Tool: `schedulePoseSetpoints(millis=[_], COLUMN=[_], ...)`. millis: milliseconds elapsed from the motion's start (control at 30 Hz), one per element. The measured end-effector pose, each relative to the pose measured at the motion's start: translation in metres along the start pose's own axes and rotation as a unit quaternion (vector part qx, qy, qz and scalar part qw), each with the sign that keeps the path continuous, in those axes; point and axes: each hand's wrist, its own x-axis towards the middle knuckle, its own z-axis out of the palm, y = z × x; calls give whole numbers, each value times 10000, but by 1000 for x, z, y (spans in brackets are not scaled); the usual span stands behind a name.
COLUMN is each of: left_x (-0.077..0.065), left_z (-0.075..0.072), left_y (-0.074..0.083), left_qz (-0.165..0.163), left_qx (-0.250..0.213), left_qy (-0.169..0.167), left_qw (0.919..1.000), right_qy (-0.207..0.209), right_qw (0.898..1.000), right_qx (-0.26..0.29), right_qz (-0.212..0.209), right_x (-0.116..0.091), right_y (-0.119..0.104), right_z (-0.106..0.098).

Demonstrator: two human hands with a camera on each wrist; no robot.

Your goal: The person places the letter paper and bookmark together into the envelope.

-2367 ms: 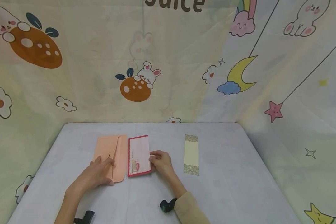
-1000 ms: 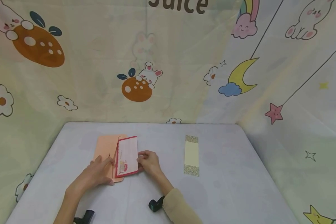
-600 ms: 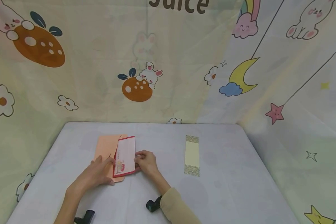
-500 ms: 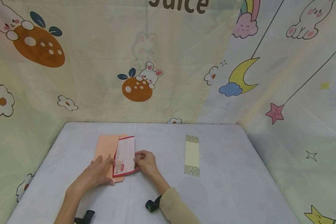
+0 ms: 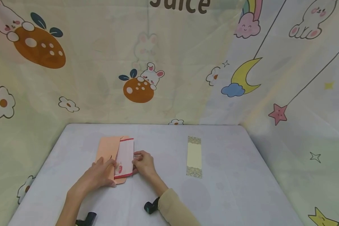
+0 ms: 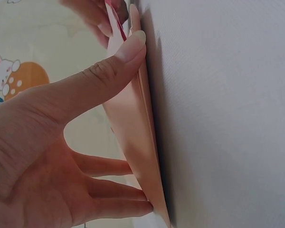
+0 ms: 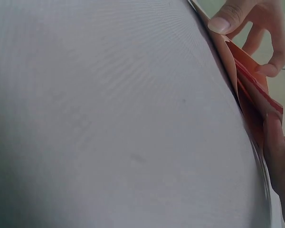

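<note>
A peach envelope (image 5: 108, 146) lies on the left of the white table, its opening toward the right. My left hand (image 5: 97, 175) holds it, thumb on the near edge and fingers spread over the top; in the left wrist view the thumb (image 6: 107, 73) presses the edge. With thumb and fingers my right hand (image 5: 144, 164) pinches the right edge of a pink card (image 5: 127, 152) with red trim. The card's left part is hidden inside the envelope. In the right wrist view, the envelope's mouth gapes around the red-edged card (image 7: 259, 88).
A cream strip (image 5: 194, 157) with glittery ends lies to the right on the table (image 5: 234, 182). Black wrist cameras show under both forearms. A cloth with cartoon prints (image 5: 175, 62) hangs behind and at the sides.
My right hand has moved left, bringing the card from beside the envelope over it and partly into its opening. The left hand has stayed on the envelope.
</note>
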Motion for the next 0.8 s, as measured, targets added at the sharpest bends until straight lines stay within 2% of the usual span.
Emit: schedulePoseSetpoints(millis=[167,400,600,800], left_x=[0,1,0,-1], left_z=[0,0,-2,-1], left_y=[-1,-1,-2,-3], left_qz=[73,13,168,244], left_qx=[18,74,12,-49], left_qy=[30,-4,29,84], left_qw=[10000,10000,9999,9997], right_qy=[-86,-111,-223,-299], right_qw=[10000,9999,9995,9990], right_qx=[16,-91,175,309], right_qz=[39,-59,111,80], right_x=[0,0,-1,-1], right_y=[-1,-4,-8,-10], right_z=[4,10,15,21])
